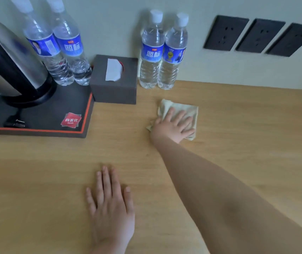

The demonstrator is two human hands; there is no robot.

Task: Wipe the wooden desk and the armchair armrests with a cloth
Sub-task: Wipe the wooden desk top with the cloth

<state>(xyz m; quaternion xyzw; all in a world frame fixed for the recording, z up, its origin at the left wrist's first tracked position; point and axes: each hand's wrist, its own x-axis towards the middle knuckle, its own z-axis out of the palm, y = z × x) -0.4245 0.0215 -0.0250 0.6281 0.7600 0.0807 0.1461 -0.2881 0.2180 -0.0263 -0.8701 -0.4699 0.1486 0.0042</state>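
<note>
1. On the wooden desk (238, 143), toward the back wall, your right hand (174, 128) lies flat on the folded cloth (181, 109), fingers spread and pressing down, gripping nothing.
2. The cloth sits just in front of two water bottles (162, 52) and near the tissue box (115, 79) to their left.
3. Your left hand (110, 208) rests palm-down on bare wood close to you, fingers straight and nearly together, thumb apart.
4. At far left, a dark tray (55, 116) carries a kettle (9, 61) and two more bottles (58, 46).
5. Three dark sockets (260, 35) sit on the wall at right.
</note>
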